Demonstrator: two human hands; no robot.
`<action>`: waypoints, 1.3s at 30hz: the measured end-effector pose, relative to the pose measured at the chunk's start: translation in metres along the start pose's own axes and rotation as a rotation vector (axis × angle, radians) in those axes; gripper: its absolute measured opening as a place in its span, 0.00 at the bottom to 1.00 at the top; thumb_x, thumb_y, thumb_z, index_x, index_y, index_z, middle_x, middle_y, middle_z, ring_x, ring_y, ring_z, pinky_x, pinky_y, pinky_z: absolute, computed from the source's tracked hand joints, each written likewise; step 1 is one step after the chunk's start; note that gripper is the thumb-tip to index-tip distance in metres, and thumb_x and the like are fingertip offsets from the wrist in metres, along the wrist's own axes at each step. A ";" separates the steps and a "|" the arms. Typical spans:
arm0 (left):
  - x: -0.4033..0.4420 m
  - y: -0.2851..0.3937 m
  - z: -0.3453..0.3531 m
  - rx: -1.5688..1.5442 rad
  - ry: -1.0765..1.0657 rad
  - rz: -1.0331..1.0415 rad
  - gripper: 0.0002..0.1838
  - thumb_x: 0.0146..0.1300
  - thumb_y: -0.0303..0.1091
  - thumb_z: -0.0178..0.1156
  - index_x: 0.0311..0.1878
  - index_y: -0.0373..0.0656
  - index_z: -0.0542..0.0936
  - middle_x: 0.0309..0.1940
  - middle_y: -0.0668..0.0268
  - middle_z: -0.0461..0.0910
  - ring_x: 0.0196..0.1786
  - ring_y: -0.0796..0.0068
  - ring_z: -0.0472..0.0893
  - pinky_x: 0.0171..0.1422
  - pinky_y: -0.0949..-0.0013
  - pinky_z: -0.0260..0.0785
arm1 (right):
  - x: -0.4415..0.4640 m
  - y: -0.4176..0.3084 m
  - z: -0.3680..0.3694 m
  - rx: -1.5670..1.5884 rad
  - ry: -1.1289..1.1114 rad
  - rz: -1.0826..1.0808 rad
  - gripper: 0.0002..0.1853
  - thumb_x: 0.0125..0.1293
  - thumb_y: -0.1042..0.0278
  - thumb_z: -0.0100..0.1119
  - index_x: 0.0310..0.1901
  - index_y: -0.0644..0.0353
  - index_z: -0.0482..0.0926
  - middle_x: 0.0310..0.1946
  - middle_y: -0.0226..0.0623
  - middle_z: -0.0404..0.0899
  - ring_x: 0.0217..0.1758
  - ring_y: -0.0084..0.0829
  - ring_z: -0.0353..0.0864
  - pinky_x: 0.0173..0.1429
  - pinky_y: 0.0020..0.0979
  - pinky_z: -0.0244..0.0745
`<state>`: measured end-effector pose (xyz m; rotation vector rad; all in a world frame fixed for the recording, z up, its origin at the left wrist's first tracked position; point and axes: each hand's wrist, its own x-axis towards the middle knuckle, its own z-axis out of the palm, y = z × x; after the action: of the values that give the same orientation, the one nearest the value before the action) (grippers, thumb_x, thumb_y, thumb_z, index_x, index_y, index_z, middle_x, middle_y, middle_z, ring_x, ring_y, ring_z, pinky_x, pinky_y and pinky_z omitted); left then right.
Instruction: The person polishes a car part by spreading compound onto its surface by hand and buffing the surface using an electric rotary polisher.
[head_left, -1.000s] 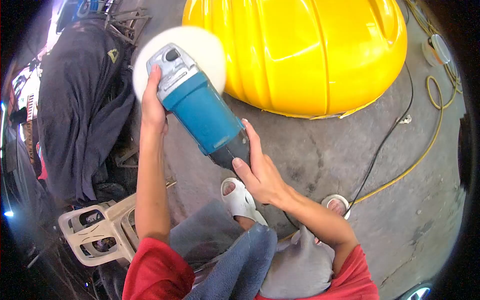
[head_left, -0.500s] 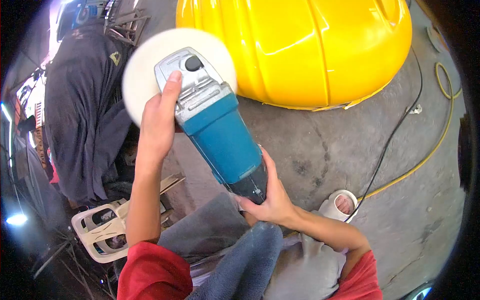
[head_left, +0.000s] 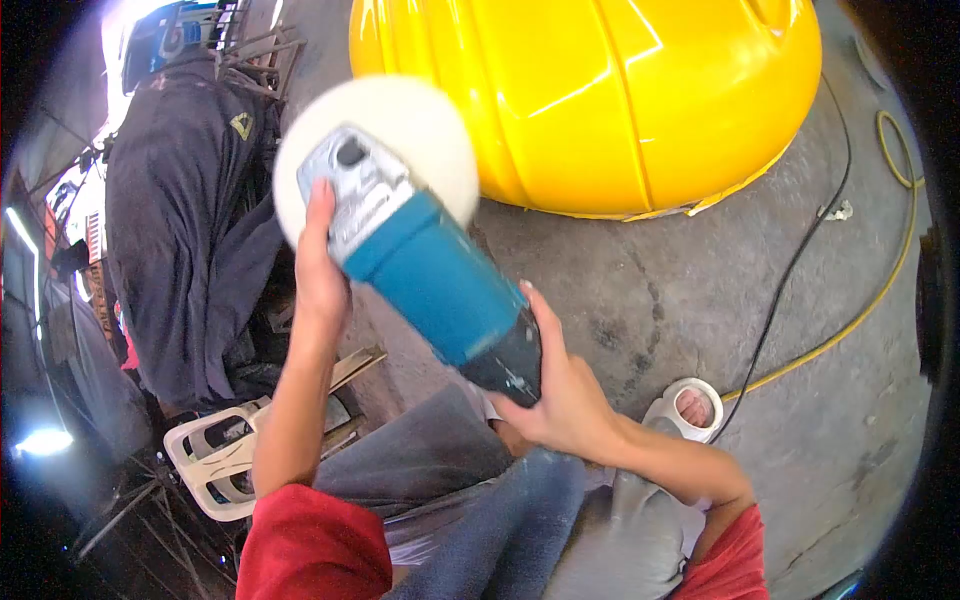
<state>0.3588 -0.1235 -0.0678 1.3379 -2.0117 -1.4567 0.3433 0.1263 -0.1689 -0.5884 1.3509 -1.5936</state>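
Observation:
A teal power polisher [head_left: 440, 275] with a silver metal head and a round white pad [head_left: 430, 125] is held up in front of me. My left hand [head_left: 322, 260] grips its head end, the thumb lying along the metal housing. Round the black rear handle is wrapped my right hand [head_left: 560, 385]. Behind the pad's right edge in this view stands a glossy yellow ribbed shell [head_left: 580, 100]; whether pad and shell touch, I cannot tell.
On the concrete floor to the right run a black cable [head_left: 790, 270] and a yellow hose [head_left: 850, 325]. A dark cloth-draped object [head_left: 180, 240] stands at left, with a beige plastic frame [head_left: 215, 450] below it. My sandalled foot [head_left: 692, 408] is near the cable.
The polisher has tilted further to the left, its head end dropping lower and its pad shifting a little right and down. Both hands keep their hold.

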 end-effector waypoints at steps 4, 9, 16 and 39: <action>-0.015 -0.005 0.006 -0.058 -0.012 0.001 0.30 0.73 0.54 0.51 0.66 0.39 0.71 0.56 0.57 0.80 0.55 0.66 0.81 0.62 0.64 0.71 | -0.012 -0.001 -0.005 -0.073 -0.032 0.043 0.58 0.54 0.67 0.68 0.76 0.57 0.33 0.35 0.66 0.81 0.36 0.65 0.82 0.42 0.54 0.79; 0.006 0.032 0.034 0.021 -0.079 -0.017 0.30 0.71 0.55 0.53 0.62 0.38 0.74 0.53 0.58 0.82 0.53 0.67 0.81 0.61 0.67 0.70 | 0.005 -0.003 -0.002 -0.067 0.102 -0.047 0.58 0.53 0.68 0.68 0.76 0.56 0.34 0.36 0.66 0.81 0.36 0.65 0.82 0.41 0.52 0.79; -0.044 -0.009 0.008 0.140 -0.127 -0.026 0.31 0.74 0.53 0.49 0.66 0.35 0.71 0.60 0.58 0.77 0.61 0.69 0.77 0.69 0.68 0.63 | -0.036 0.021 -0.003 0.010 -0.020 0.097 0.56 0.52 0.72 0.67 0.76 0.56 0.38 0.50 0.63 0.77 0.50 0.60 0.81 0.54 0.46 0.76; -0.057 -0.006 0.023 0.283 -0.107 0.051 0.32 0.75 0.54 0.46 0.64 0.32 0.72 0.58 0.58 0.78 0.60 0.71 0.77 0.69 0.69 0.62 | -0.040 0.041 -0.006 0.019 0.052 -0.041 0.55 0.52 0.70 0.66 0.76 0.51 0.40 0.43 0.63 0.81 0.41 0.65 0.82 0.46 0.52 0.79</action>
<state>0.3746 -0.0641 -0.0681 1.3266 -2.3745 -1.2817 0.3703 0.1661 -0.2010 -0.5699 1.3680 -1.6639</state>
